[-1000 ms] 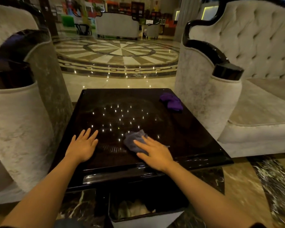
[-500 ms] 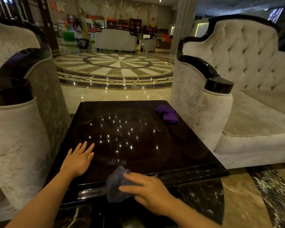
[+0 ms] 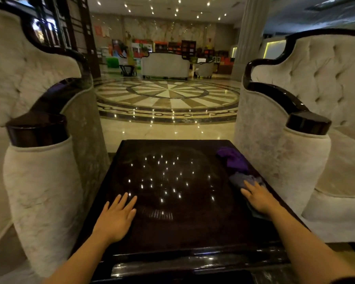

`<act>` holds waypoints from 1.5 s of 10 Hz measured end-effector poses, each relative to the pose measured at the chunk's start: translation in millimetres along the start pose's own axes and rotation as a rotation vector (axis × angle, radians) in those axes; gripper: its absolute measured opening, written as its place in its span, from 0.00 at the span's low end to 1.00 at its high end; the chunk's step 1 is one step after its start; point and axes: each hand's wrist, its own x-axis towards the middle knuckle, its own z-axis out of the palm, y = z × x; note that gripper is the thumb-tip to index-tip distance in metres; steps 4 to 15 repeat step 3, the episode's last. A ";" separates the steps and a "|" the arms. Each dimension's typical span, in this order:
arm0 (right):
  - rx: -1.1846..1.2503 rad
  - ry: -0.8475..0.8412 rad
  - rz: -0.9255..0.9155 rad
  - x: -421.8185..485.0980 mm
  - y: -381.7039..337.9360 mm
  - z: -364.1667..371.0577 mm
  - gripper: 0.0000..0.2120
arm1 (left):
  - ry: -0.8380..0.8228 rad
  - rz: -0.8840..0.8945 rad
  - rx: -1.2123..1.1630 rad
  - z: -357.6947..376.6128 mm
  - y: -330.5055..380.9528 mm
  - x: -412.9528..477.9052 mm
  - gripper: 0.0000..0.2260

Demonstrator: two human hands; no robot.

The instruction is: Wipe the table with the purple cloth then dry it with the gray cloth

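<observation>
Dim, warm indoor light comes from small ceiling spotlights (image 3: pixel 152 7), which glint as pinpoint glare on the glossy dark worktop (image 3: pixel 172 232). Around the worktop, armchairs bow outward with wide-angle distortion; the far background is soft.

We see a table (image 3: pixel 172 232) in front of us, between two big sofas. One sofa (image 3: pixel 39 181) stands to the left of the table and the other sofa (image 3: pixel 285 160) stands to the right. Our left hand (image 3: pixel 116 219) lies flat on the table, near the front left. Our right hand (image 3: pixel 259 198) lies on the gray cloth (image 3: pixel 241 179), near the right edge of the table. The purple cloth (image 3: pixel 233 158) sits on the table just behind the gray cloth, at the far right corner; we cannot tell if they touch. Behind the table is a round floor pattern (image 3: pixel 168 97). Far behind that stands another sofa (image 3: pixel 165 66).
</observation>
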 end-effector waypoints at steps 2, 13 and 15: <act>-0.036 -0.111 0.043 -3.3 1.6 -5.0 0.28 | -0.032 0.007 0.019 -2.6 1.5 1.5 0.23; -0.073 -0.046 0.139 -21.1 -22.3 -7.8 0.29 | -0.042 0.009 0.033 -6.4 1.3 1.5 0.23; -0.073 -0.046 0.139 -21.1 -22.3 -7.8 0.29 | -0.042 0.009 0.033 -6.4 1.3 1.5 0.23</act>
